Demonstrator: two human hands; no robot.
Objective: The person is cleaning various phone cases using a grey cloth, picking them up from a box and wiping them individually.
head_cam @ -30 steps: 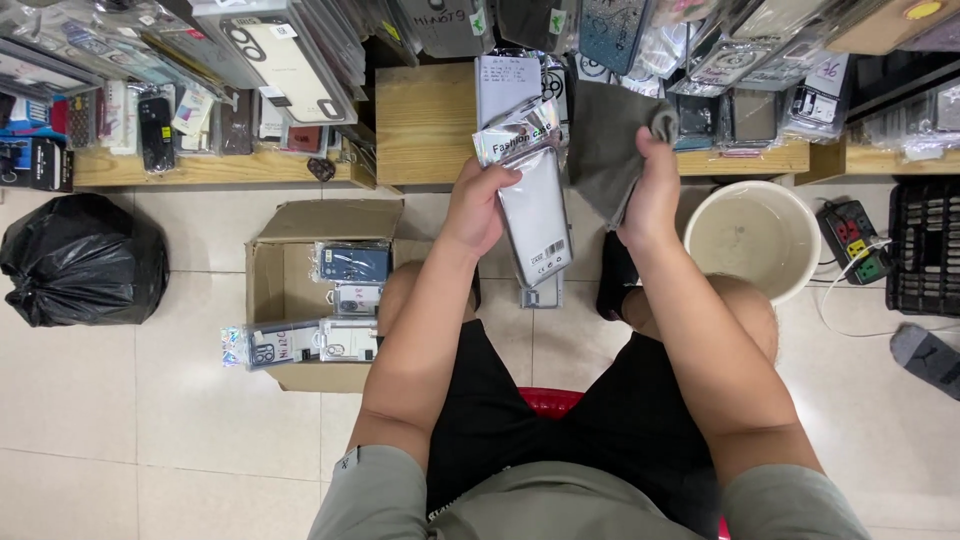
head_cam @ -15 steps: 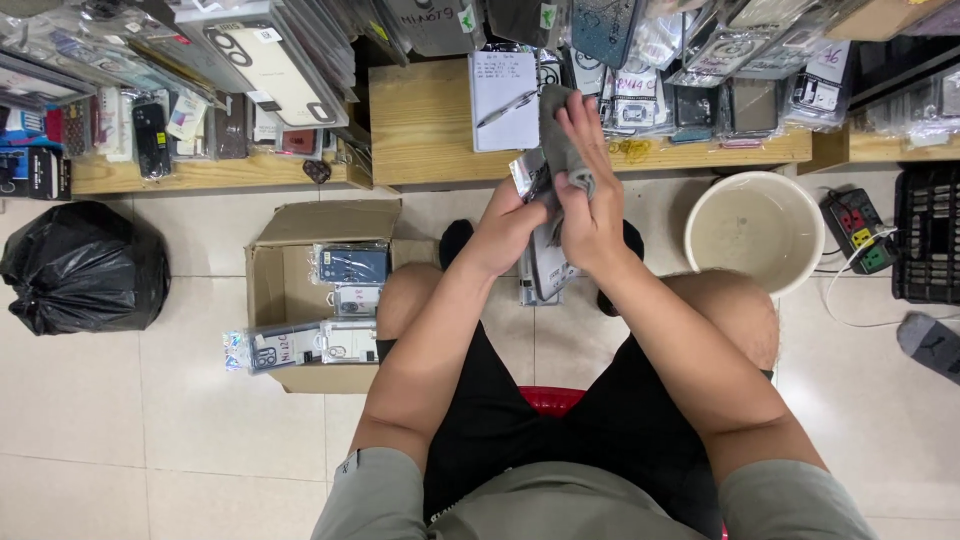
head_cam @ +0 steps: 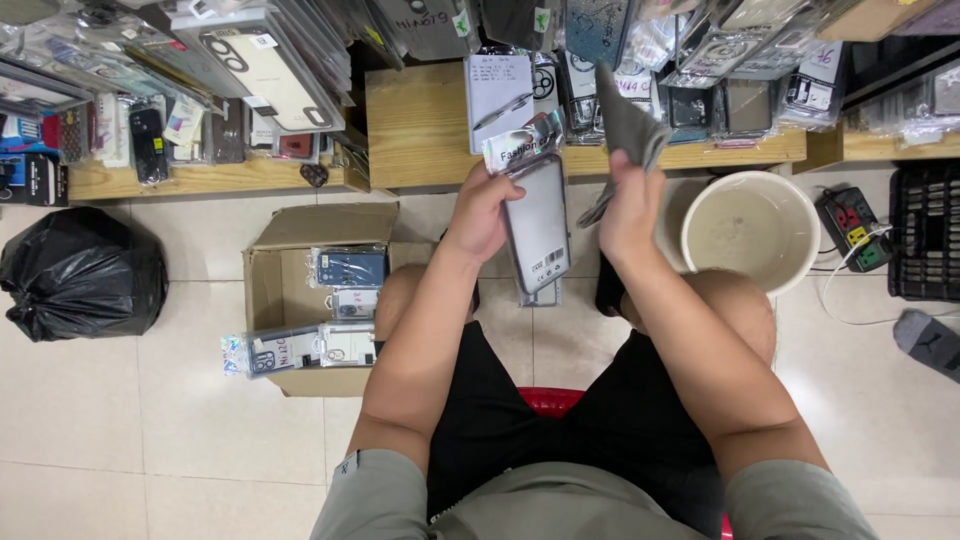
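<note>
Above your knees, your left hand (head_cam: 480, 212) pinches a grey phone case in glossy clear packaging (head_cam: 537, 225), its upper flap crinkled and shiny, while your right hand (head_cam: 630, 215) clenches a limp grey cloth (head_cam: 628, 128) just beside it, before the wooden shelf (head_cam: 425, 130) of packaged cases.

Grey-green short sleeves, black shorts

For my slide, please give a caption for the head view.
Left hand holds a packaged phone case; right hand grips a grey cloth.
</note>
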